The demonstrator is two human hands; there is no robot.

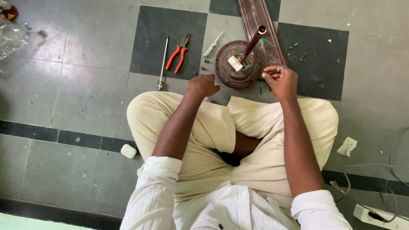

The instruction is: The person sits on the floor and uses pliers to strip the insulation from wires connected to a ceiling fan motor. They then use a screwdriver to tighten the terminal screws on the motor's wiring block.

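I sit cross-legged on a tiled floor. A brown ceiling fan motor with a down rod and coloured wires lies in front of my knees, with a brown fan blade stretching away behind it. My right hand hovers at the motor's right edge, fingers curled with fingertips pinched; whether something small is between them I cannot tell. My left hand rests closed above my left knee, just left of the motor, and nothing shows in it.
Red-handled pliers, a long screwdriver, a small white-handled tool and several loose screws lie on the floor beyond my knees. A white power strip with cables sits at right, a small white case at left.
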